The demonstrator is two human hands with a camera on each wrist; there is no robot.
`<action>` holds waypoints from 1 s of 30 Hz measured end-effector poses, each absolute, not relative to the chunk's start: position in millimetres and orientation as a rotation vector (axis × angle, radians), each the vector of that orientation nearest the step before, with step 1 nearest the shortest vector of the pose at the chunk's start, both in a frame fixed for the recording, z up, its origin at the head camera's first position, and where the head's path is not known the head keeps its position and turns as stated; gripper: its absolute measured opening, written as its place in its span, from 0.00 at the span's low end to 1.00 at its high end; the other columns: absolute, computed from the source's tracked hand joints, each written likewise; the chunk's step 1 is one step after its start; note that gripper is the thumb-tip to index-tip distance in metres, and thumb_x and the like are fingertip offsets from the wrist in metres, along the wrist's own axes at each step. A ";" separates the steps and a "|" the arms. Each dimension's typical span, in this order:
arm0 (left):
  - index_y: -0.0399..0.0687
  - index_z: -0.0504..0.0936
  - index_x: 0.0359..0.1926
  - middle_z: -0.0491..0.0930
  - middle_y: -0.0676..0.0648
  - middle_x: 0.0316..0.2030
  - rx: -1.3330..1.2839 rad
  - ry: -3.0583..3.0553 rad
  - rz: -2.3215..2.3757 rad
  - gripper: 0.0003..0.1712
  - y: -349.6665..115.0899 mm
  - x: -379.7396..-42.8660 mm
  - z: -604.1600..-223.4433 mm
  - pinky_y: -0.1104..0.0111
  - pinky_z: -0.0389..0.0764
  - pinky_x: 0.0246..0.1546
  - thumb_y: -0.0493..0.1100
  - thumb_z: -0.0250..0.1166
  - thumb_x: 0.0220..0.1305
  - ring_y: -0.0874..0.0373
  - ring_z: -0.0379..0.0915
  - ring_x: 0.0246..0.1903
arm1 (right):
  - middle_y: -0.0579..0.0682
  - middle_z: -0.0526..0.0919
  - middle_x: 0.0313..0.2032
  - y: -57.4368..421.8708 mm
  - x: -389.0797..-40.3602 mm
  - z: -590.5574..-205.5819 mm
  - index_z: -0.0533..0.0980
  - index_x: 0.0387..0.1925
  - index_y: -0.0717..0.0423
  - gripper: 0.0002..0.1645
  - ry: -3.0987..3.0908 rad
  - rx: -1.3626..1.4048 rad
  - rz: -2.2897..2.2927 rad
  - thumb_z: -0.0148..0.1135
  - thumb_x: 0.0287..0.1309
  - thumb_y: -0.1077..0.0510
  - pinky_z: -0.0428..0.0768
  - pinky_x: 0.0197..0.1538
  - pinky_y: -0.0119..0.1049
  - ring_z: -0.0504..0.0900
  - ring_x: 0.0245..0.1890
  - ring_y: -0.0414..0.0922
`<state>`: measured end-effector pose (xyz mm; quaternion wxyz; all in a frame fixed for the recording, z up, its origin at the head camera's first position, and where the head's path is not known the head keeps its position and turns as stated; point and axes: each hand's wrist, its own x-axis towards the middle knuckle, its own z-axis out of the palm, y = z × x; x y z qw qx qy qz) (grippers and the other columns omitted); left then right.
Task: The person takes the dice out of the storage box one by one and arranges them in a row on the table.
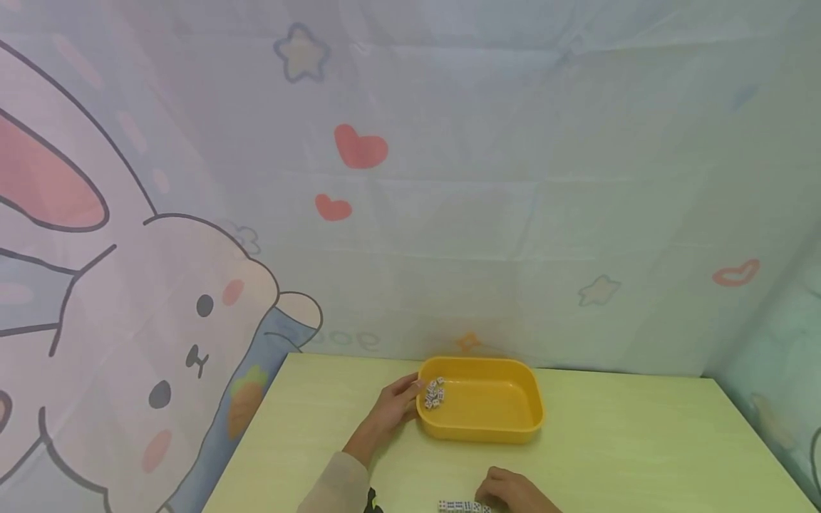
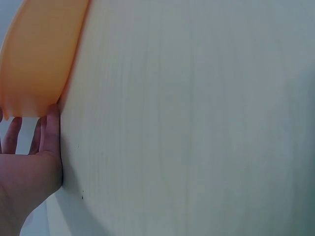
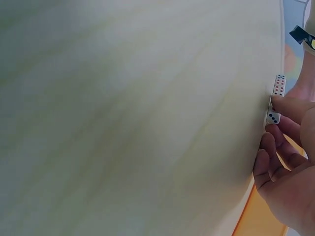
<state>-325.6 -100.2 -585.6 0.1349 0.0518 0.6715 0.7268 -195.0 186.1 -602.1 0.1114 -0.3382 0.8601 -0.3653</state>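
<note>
My left hand [image 1: 393, 406] grips the left end of a yellow plastic tray [image 1: 485, 433], its thumb at the rim. In the left wrist view the fingers [image 2: 51, 130] press the tray's outer wall [image 2: 42, 59]. Several small white dice [image 1: 434, 393] lie bunched inside the tray's left end. A straight row of dice [image 1: 458, 506] stands on the table at the head view's bottom edge. My right hand [image 1: 513, 490] is at the row's right end, thumb and forefinger pinching the end die [image 3: 273, 117], whose three-dot face shows in the right wrist view.
The pale yellow-green table [image 1: 628, 442] reaches back to a cloth backdrop [image 1: 449, 214] printed with a rabbit, hearts and stars. The tray stands near the table's far edge. A dark band [image 3: 301, 35] circles the left wrist.
</note>
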 end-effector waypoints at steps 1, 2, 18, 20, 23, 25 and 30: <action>0.37 0.65 0.79 0.70 0.33 0.72 0.147 1.943 2.104 0.37 -100.3 -325.4 -586.2 0.59 0.87 0.59 0.53 0.62 0.81 0.39 0.73 0.67 | 0.30 0.75 0.36 185.8 -194.5 -602.0 0.86 0.42 0.51 0.13 2.526 -0.982 -1.071 0.75 0.64 0.47 0.82 0.41 0.29 0.71 0.35 0.26; 0.37 0.65 0.79 0.70 0.33 0.72 0.146 1.942 2.102 0.37 -100.4 -325.3 -587.1 0.59 0.87 0.59 0.53 0.61 0.81 0.39 0.73 0.67 | 0.30 0.75 0.36 185.6 -194.2 -602.1 0.86 0.41 0.51 0.13 2.526 -0.974 -1.070 0.75 0.63 0.47 0.82 0.41 0.30 0.71 0.35 0.27; 0.37 0.65 0.79 0.69 0.33 0.72 0.132 1.910 2.108 0.37 -97.3 -323.9 -590.5 0.58 0.86 0.61 0.53 0.61 0.81 0.39 0.71 0.69 | 0.31 0.77 0.37 193.0 -210.6 -636.0 0.85 0.42 0.52 0.14 2.488 -1.149 -1.091 0.72 0.68 0.46 0.82 0.38 0.27 0.74 0.35 0.26; 0.37 0.65 0.79 0.69 0.33 0.72 0.143 1.913 2.104 0.37 -97.8 -324.5 -590.6 0.58 0.86 0.61 0.53 0.61 0.81 0.39 0.71 0.69 | 0.29 0.76 0.38 194.7 -215.4 -646.6 0.86 0.43 0.49 0.14 2.500 -1.146 -1.074 0.72 0.67 0.44 0.83 0.39 0.28 0.74 0.36 0.26; 0.37 0.66 0.78 0.69 0.34 0.72 0.152 1.914 2.103 0.36 -98.9 -325.4 -589.6 0.59 0.86 0.60 0.53 0.62 0.81 0.40 0.71 0.68 | 0.27 0.76 0.39 195.7 -219.8 -656.1 0.86 0.43 0.46 0.16 2.506 -1.111 -1.060 0.72 0.66 0.40 0.84 0.42 0.29 0.75 0.38 0.26; 0.37 0.66 0.78 0.70 0.34 0.72 0.153 1.919 2.100 0.36 -99.4 -325.8 -588.6 0.59 0.86 0.60 0.53 0.61 0.81 0.40 0.72 0.68 | 0.27 0.75 0.39 194.7 -219.1 -654.2 0.86 0.43 0.46 0.17 2.507 -1.097 -1.061 0.73 0.65 0.40 0.84 0.42 0.29 0.75 0.38 0.26; 0.35 0.66 0.77 0.70 0.33 0.72 0.168 1.933 2.099 0.35 -99.9 -328.1 -585.1 0.59 0.86 0.60 0.52 0.61 0.81 0.39 0.71 0.68 | 0.29 0.75 0.36 185.9 -205.9 -619.9 0.86 0.41 0.48 0.11 2.506 -1.005 -1.073 0.73 0.67 0.46 0.82 0.39 0.29 0.74 0.35 0.28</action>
